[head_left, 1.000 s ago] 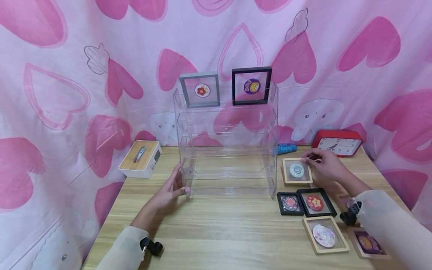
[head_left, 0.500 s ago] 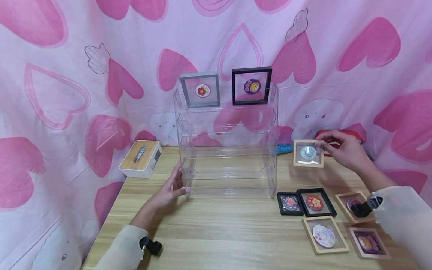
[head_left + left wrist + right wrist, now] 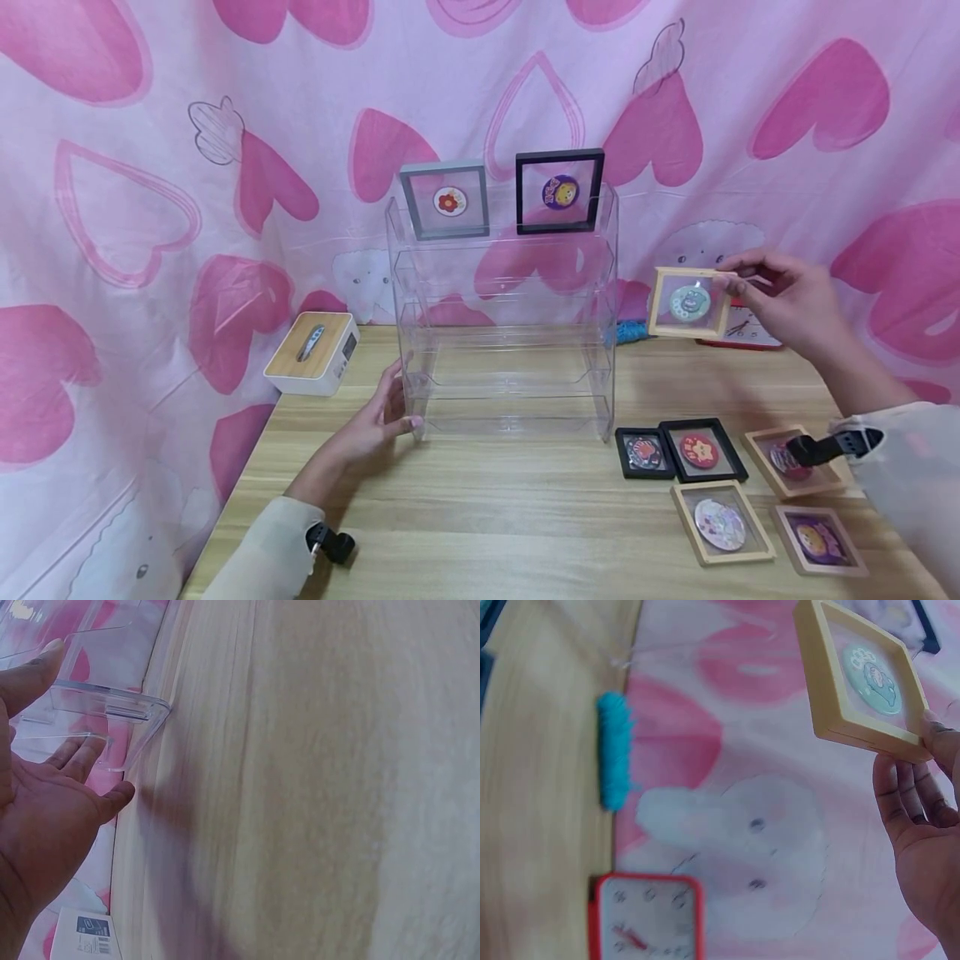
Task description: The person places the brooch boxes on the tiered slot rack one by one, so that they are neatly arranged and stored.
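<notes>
Right hand (image 3: 795,304) pinches a square, pale-wood frame (image 3: 688,302) with a round green centre by its 2 o'clock corner, in mid-air at 3 o'clock of the clear plastic tiered stand (image 3: 512,414). Left hand (image 3: 367,429) lies loosely spread, touching the stand at 8 o'clock. Risk: one-corner pinch may let the frame pivot or slip. A wide swing could knock the square black frame (image 3: 559,192) at 1 o'clock; uneven left-hand pressure could shift the stand, unseating the square grey frame (image 3: 446,200) at 11 o'clock.

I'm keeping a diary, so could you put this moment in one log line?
right hand: holds wooden frame above table | left hand: at lower side of clear rack | rack top: grey frame, black frame
</notes>
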`<state>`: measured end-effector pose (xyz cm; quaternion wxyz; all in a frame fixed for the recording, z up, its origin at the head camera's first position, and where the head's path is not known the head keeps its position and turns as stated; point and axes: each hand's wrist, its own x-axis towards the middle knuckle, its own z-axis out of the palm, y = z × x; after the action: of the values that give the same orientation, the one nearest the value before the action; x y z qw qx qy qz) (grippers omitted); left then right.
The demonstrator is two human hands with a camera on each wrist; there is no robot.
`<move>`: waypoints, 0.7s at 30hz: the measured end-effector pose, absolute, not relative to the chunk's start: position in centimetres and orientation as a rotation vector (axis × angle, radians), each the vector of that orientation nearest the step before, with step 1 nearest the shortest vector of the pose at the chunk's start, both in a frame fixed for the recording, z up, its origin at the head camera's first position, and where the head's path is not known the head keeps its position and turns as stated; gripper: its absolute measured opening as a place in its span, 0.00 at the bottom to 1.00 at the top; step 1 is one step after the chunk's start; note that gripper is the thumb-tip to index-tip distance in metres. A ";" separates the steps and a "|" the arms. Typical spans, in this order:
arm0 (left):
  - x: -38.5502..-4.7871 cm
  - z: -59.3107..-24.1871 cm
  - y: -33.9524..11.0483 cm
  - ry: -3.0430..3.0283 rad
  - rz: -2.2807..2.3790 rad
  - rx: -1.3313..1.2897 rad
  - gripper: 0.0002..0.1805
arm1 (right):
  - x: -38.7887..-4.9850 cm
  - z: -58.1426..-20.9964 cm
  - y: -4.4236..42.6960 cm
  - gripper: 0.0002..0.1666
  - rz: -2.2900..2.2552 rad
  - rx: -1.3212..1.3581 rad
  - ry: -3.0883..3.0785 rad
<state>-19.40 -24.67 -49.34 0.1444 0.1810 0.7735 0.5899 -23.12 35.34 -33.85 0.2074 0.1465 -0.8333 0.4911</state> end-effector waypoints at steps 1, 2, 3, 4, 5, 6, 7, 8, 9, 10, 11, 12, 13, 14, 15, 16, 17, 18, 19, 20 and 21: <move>-19.4 -49.4 -24.7 2.236 1.694 0.523 0.60 | -23.0 -33.4 35.0 0.15 1.380 0.414 -2.314; -19.4 -49.4 -24.8 2.242 1.687 0.524 0.60 | -23.0 -33.0 34.7 0.15 1.387 0.419 -2.309; -19.5 -49.4 -24.8 2.248 1.680 0.524 0.60 | -22.9 -32.7 34.3 0.15 1.394 0.426 -2.304; -19.5 -49.5 -24.8 2.255 1.673 0.529 0.60 | -22.8 -32.3 33.9 0.16 1.399 0.428 -2.306; -19.5 -49.5 -24.9 2.257 1.671 0.532 0.60 | -22.8 -31.9 33.4 0.16 1.405 0.422 -2.309; -19.5 -49.5 -24.9 2.260 1.669 0.528 0.60 | -22.7 -31.6 33.0 0.16 1.411 0.427 -2.305; -19.5 -49.5 -24.9 2.263 1.664 0.527 0.60 | -22.6 -31.2 32.5 0.16 1.414 0.438 -2.302; -19.5 -49.5 -25.0 2.267 1.658 0.527 0.60 | -22.5 -30.9 32.0 0.16 1.411 0.456 -2.296; -19.5 -49.5 -25.0 2.268 1.655 0.517 0.61 | -22.5 -30.6 31.5 0.16 1.406 0.475 -2.291; -19.5 -49.4 -25.0 2.271 1.653 0.502 0.61 | -22.4 -30.2 31.0 0.17 1.399 0.490 -2.291; -19.5 -49.4 -25.0 2.271 1.652 0.496 0.61 | -22.5 -29.9 30.5 0.17 1.387 0.504 -2.288; -19.5 -49.4 -25.0 2.272 1.649 0.492 0.60 | -22.5 -29.7 30.0 0.17 1.373 0.516 -2.285; -19.6 -49.4 -25.0 2.271 1.648 0.490 0.60 | -22.5 -29.4 29.5 0.17 1.365 0.527 -2.283; -19.5 -49.4 -24.9 2.269 1.650 0.481 0.60 | -22.6 -29.1 29.0 0.17 1.355 0.531 -2.286; -19.5 -49.4 -24.9 2.269 1.650 0.471 0.60 | -22.6 -28.9 28.5 0.17 1.350 0.535 -2.289; -19.5 -49.4 -24.9 2.270 1.650 0.471 0.60 | -22.7 -28.6 28.1 0.17 1.345 0.538 -2.293; -19.5 -49.5 -24.9 2.273 1.647 0.484 0.60 | -22.8 -28.4 27.6 0.17 1.340 0.542 -2.293; -19.5 -49.5 -24.9 2.273 1.648 0.477 0.60 | -22.9 -28.2 27.1 0.17 1.335 0.547 -2.294; -19.4 -49.5 -24.9 2.270 1.651 0.479 0.60 | -22.9 -28.0 26.6 0.17 1.333 0.558 -2.296; -19.4 -49.5 -24.9 2.269 1.653 0.477 0.60 | -23.0 -27.8 26.1 0.16 1.329 0.566 -2.301; -19.3 -49.5 -24.9 2.268 1.655 0.475 0.60 | -23.1 -27.5 25.6 0.16 1.330 0.575 -2.303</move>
<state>-19.33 -24.90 -49.48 0.1468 0.1650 0.7878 0.5749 -23.12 25.55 -27.55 0.2088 0.2068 -0.8277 0.4780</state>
